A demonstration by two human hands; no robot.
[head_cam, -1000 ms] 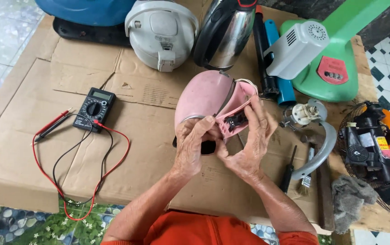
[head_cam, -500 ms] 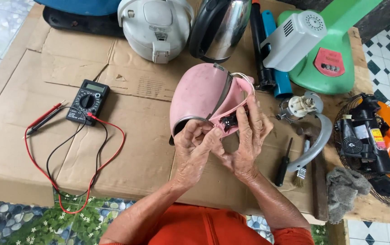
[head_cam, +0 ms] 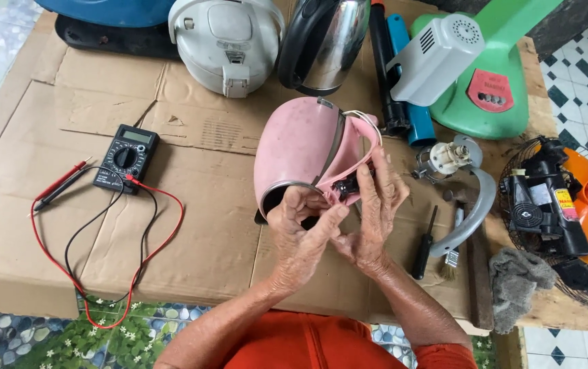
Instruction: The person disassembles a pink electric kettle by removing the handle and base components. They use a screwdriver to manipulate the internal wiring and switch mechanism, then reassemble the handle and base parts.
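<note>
A pink electric kettle (head_cam: 299, 147) lies on its side on flattened cardboard (head_cam: 198, 225), its handle opened up so wires and a dark switch part show. My left hand (head_cam: 302, 236) grips the kettle's lower rim, fingers bent by the handle's base. My right hand (head_cam: 375, 215) rests against the pink handle, fingertips on the dark part inside it. Whether either hand pinches a small piece is hidden by the fingers.
A black multimeter (head_cam: 126, 157) with red and black leads lies at left. At the back stand a white rice cooker (head_cam: 225, 41) and a steel kettle (head_cam: 325, 44). Right: a green fan base (head_cam: 489, 89), a black screwdriver (head_cam: 422, 246), a grey rag (head_cam: 516, 280), a fan motor (head_cam: 543, 208).
The view has shifted slightly, so everything sits a little higher and more to the right. Both hands stay on the pink kettle with small finger movements at the handle.
</note>
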